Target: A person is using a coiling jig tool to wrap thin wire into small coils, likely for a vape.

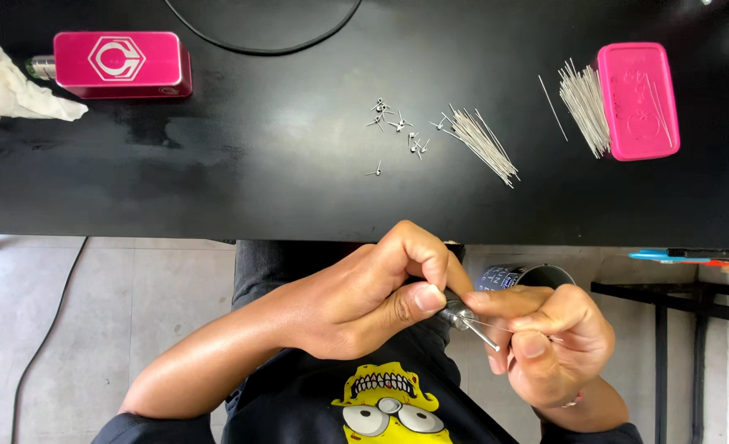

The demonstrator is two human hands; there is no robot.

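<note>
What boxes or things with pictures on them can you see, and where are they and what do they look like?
Pink box: far left on the black table, rectangular, with a white six-sided emblem on top.
Pink case: far right on the table, rounded rectangle, raised pattern on its lid, thin metal pins beside it.
Dark can: below the table edge by the right hand, round, with pale markings.
No screens or signs.

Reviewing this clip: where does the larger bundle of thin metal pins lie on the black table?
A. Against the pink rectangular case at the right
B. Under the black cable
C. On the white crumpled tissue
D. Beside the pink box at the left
A: the larger bundle of thin metal pins rests against the left edge of the pink rectangular case at the right of the black table, far from the pink box.
</note>
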